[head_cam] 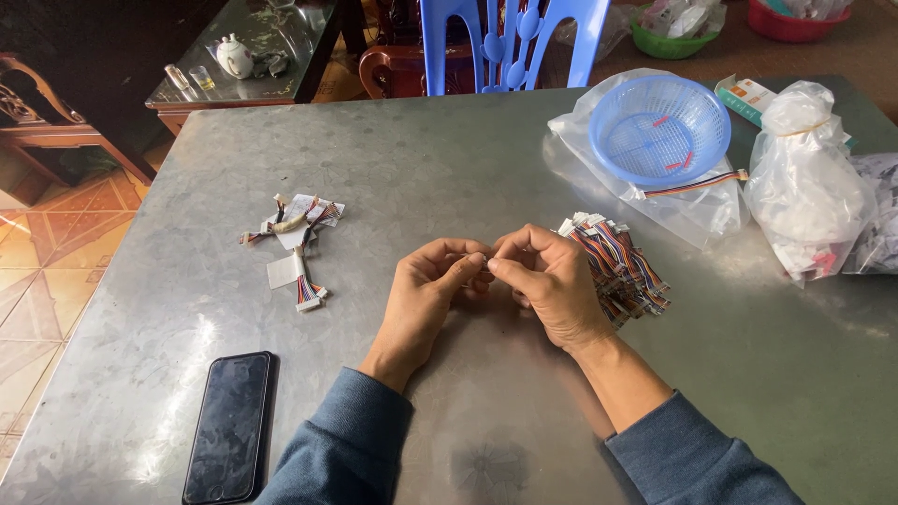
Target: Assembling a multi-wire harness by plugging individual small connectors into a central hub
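Observation:
My left hand (430, 285) and my right hand (547, 281) meet over the middle of the grey metal table (468, 159). Their fingertips pinch together on a small part that the fingers hide almost entirely. Just right of my right hand lies a pile of multicoloured ribbon cables with white connectors (619, 264). To the left of my left hand lies a smaller group of cable pieces with white tags (297, 245).
A black phone (229, 425) lies face up near the front left edge. A blue plastic basket (659, 129) sits on a clear bag at the back right, beside a knotted clear bag (804, 182). A blue plastic chair (510, 42) stands behind the table.

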